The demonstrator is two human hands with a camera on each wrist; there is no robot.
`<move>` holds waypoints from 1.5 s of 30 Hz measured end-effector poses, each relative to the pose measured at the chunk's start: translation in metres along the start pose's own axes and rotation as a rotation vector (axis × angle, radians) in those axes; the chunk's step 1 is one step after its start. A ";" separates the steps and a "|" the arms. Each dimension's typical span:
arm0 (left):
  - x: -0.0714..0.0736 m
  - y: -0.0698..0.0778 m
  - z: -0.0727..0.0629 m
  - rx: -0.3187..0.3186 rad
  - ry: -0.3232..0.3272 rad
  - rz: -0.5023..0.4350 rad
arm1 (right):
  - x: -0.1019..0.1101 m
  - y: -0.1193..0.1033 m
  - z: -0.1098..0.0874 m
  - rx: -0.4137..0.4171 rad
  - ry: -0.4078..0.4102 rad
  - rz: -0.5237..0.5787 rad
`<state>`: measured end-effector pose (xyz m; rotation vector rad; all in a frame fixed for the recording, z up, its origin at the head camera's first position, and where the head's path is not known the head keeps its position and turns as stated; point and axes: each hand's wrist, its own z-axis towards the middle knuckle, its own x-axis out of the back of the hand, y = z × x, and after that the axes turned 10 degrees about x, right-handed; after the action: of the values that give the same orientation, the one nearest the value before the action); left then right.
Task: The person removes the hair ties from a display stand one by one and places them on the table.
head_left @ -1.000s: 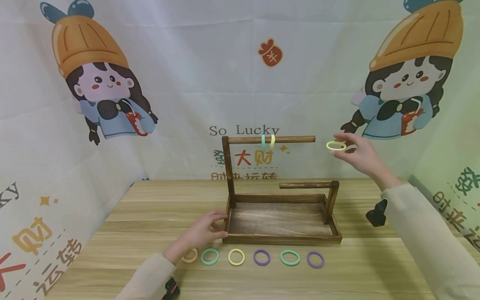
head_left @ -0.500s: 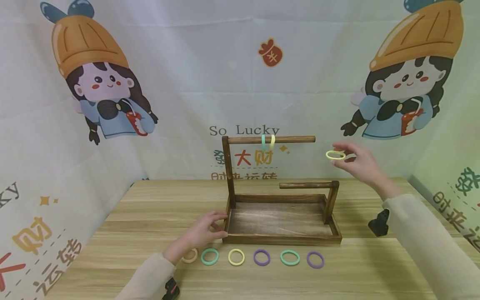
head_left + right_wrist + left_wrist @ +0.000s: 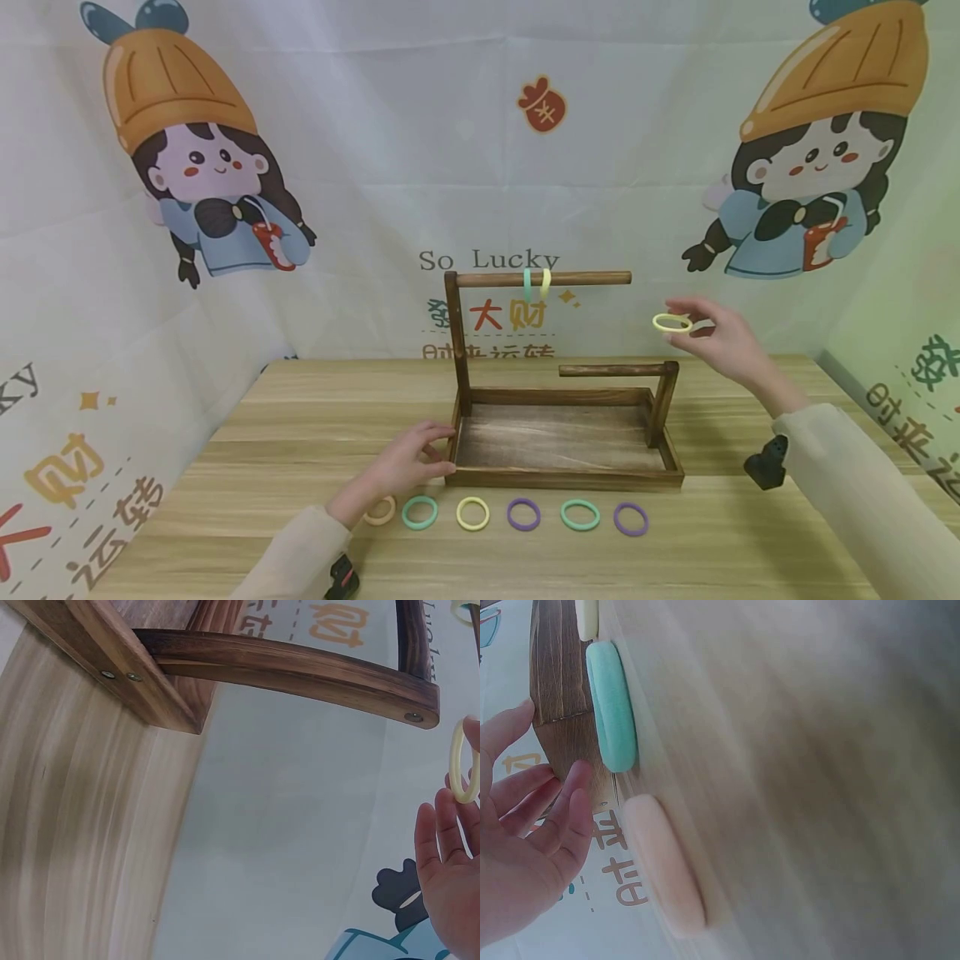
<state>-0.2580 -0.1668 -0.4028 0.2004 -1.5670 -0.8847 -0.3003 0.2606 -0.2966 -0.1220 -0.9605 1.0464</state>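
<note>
My right hand (image 3: 723,337) pinches a pale yellow ring (image 3: 670,331) between thumb and fingers, lying nearly flat in the air. It is right of the upper bar's free end and above the lower bar. In the right wrist view that ring (image 3: 454,761) stands at the right edge. My left hand (image 3: 408,457) touches the left end of the wooden rack (image 3: 562,479) with thumb and fingertips spread. On the rack's upper bar (image 3: 592,278) hang a green ring (image 3: 527,286) and a yellow ring (image 3: 545,285). The lower bar (image 3: 611,371) carries no ring.
Along the table's front lie an orange ring (image 3: 390,521), a green ring (image 3: 420,528), a yellow ring (image 3: 472,529), a purple ring (image 3: 523,529), another green ring (image 3: 581,528) and another purple ring (image 3: 632,533). Behind the table (image 3: 322,417) hangs a printed cloth (image 3: 375,208).
My right hand has come down with the yellow ring, from about the upper bar's height to below it. My left hand and the rack have stayed put.
</note>
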 end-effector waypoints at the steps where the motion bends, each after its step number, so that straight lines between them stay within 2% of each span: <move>1: 0.000 0.000 0.000 0.001 0.001 0.001 | 0.000 0.000 -0.001 -0.003 0.000 0.002; 14: 0.000 0.001 -0.001 0.003 0.001 0.003 | 0.000 -0.005 -0.017 -0.006 -0.016 0.010; 23: 0.001 0.002 -0.002 -0.029 0.006 0.005 | -0.001 -0.005 -0.028 -0.012 -0.021 0.032; 31: 0.000 0.001 -0.002 -0.025 0.004 0.002 | 0.002 -0.011 -0.040 0.039 -0.024 0.050; 45: 0.001 0.001 -0.001 -0.031 0.004 0.013 | -0.004 -0.019 -0.062 0.080 -0.048 0.045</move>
<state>-0.2569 -0.1673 -0.4017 0.1692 -1.5479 -0.8973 -0.2427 0.2682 -0.3270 -0.0534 -0.9615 1.1321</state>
